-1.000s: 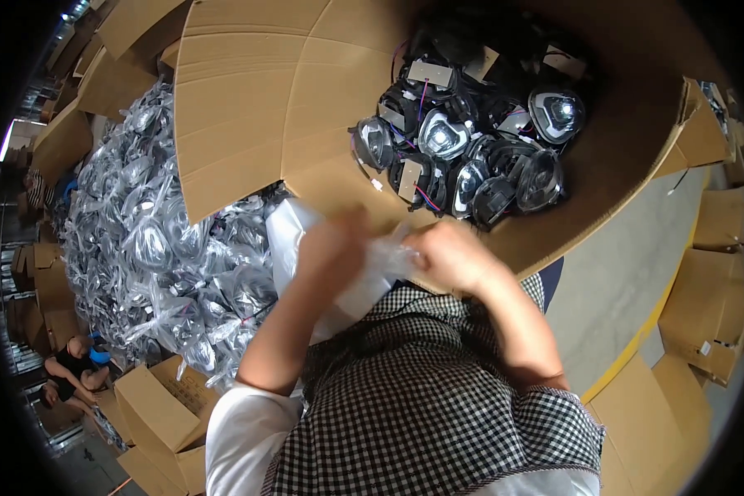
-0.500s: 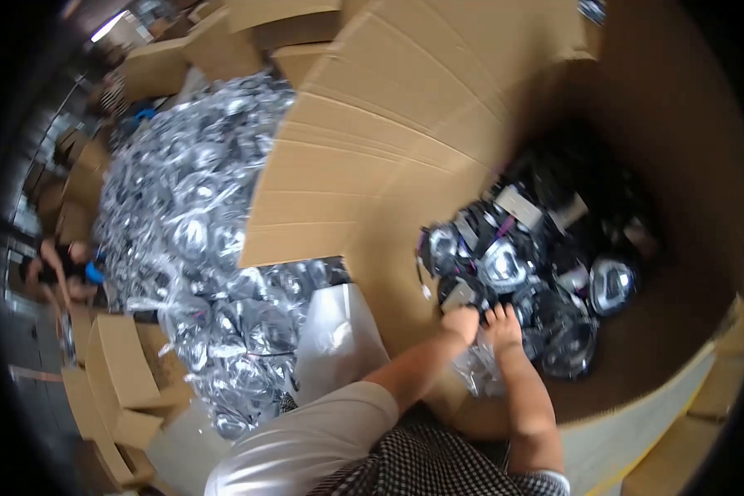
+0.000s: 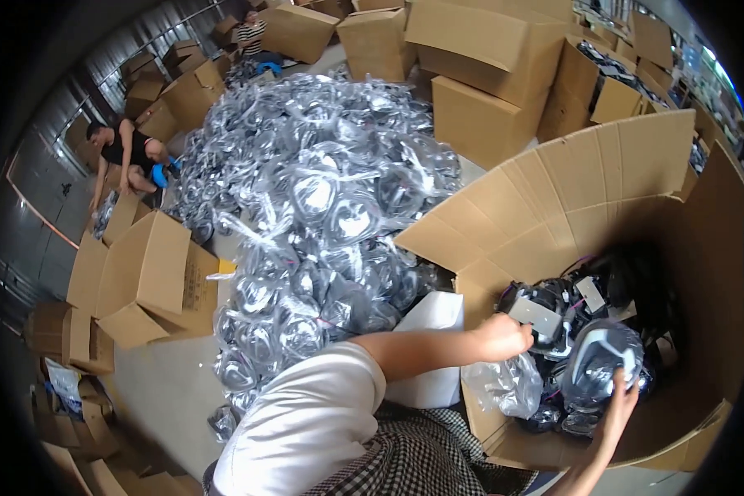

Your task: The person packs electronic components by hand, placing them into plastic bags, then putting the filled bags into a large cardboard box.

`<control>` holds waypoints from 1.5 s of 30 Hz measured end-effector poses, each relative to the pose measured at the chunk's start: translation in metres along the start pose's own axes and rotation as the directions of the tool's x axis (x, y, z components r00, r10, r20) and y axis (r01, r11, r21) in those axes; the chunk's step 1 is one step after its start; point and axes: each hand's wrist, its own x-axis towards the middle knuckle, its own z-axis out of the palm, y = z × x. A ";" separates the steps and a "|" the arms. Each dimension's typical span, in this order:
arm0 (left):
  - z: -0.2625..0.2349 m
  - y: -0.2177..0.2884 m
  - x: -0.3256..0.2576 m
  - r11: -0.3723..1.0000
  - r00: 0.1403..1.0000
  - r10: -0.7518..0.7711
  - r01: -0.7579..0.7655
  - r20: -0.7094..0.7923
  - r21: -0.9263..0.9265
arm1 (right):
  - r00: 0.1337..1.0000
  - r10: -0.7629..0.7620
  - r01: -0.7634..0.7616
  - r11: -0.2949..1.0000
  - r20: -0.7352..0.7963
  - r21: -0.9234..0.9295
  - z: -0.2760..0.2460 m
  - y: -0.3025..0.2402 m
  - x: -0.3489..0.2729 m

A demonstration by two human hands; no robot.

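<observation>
My right hand (image 3: 622, 403) grips a rounded black part with a silver-grey band (image 3: 597, 364) by its right side, tilted above the heap in a deep cardboard box. Its exact kind is unclear. My left hand (image 3: 504, 337) is closed at the left side of that box, over a crumpled clear plastic bag (image 3: 508, 387) that seems to hang from its fingers. Beneath and behind lie more dark parts with wires and small pale blocks (image 3: 537, 317). The open cardboard box (image 3: 546, 194) surrounds them with tall walls.
To the left rises a large pile of plastic-wrapped rounded parts (image 3: 331, 190). A white foam sheet (image 3: 434, 322) stands against the box. Other cartons (image 3: 153, 273) surround the area. One person (image 3: 132, 157) crouches at far left; another (image 3: 252, 37) sits behind the pile.
My view has swung left and lifted. My hands, earlier close together low in the box, are now apart; the right has raised a rounded black part, while the left has closed above the plastic bag.
</observation>
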 end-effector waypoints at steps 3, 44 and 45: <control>-0.046 0.019 -0.012 0.958 0.967 0.250 -0.239 -0.050 0.161 | 0.995 0.067 -0.095 0.858 0.073 0.506 0.030 -0.025 -0.049; -0.104 0.011 -0.125 0.175 0.589 0.293 0.741 0.753 -0.648 | 0.915 -0.362 0.370 0.929 0.177 -0.016 0.064 0.041 -0.148; -0.106 0.019 -0.121 0.028 0.643 0.308 0.731 0.701 -0.682 | 0.935 -0.035 -0.066 0.961 0.352 0.270 0.063 0.031 -0.155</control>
